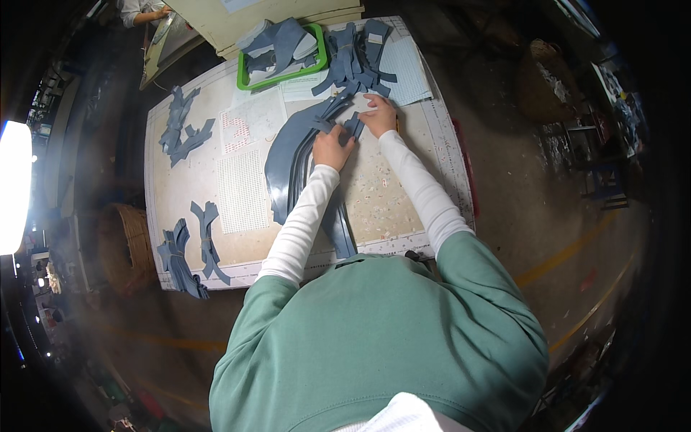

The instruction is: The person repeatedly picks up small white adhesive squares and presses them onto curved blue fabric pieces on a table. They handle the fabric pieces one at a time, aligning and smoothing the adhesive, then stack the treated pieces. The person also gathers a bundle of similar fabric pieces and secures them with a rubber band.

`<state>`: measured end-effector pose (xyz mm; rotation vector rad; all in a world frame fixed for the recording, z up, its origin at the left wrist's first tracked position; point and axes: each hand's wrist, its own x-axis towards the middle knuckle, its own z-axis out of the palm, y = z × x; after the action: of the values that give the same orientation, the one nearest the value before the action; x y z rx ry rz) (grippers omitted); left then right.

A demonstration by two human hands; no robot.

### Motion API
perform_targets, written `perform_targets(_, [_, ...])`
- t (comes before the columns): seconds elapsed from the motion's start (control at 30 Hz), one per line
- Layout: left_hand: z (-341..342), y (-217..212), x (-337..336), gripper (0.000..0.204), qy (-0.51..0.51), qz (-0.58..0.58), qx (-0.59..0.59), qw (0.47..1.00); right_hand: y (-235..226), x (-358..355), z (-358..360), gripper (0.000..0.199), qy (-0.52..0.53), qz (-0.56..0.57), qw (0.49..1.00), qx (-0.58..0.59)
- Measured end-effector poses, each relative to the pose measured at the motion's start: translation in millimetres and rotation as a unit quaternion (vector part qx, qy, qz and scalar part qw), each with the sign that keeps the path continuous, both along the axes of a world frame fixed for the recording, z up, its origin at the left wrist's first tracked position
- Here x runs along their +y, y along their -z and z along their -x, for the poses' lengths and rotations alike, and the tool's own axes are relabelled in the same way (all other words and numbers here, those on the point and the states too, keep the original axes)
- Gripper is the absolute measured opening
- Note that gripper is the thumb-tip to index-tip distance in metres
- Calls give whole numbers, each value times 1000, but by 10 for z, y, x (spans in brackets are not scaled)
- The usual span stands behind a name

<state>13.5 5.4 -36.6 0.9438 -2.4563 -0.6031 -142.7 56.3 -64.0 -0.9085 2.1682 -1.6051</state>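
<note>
Curved blue-grey cut pieces (286, 155), flat and shiny like leather or synthetic sheet, lie stacked in an arc at the middle of the table. My left hand (331, 150) is over the inner edge of this stack, its fingers curled down on a small blue-grey strip (353, 125). Just right of it, my right hand (379, 117) has its thumb and fingers apart, with the thumb at the strip's right end. The undersides of both sets of fingertips are hidden. Below the left hand, a long blue-grey piece (338, 229) runs toward the table's near edge.
A green tray (240, 78) with blue-grey and white pieces stands at the back. Bundled strips (347, 61) lie beside it on papers. More bundles (175, 255) rest at the left. Printed sheets (242, 191) cover the table's left middle. A wicker basket (126, 241) stands left of the table.
</note>
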Motion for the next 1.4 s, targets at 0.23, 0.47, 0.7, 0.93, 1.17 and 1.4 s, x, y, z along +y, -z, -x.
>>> perform_targets(0.23, [-21,-17,-22,27,3,-6,28,1000,43,-22,65,50,66,-67,976,196])
perform_targets(0.47, [-35,-53,-1,21,-8,-26,81,996,14,36,103,77,-44,34,995,-84])
perform_targets(0.7, [-19,-55,-5,24,-31,-62,58,996,-77,9,45,84,-79,13,997,-6])
perform_targets(0.93, [-2,-32,29,28,-11,7,-4,1000,-183,-6,-8,80,-110,-21,992,58])
perform_targets(1.17, [-1,-79,36,32,-10,19,-13,1000,-225,-37,11,77,-117,-37,987,107])
perform_targets(1.4, [-7,-73,16,31,-13,7,-1,1000,-170,40,152,78,-69,-25,997,6])
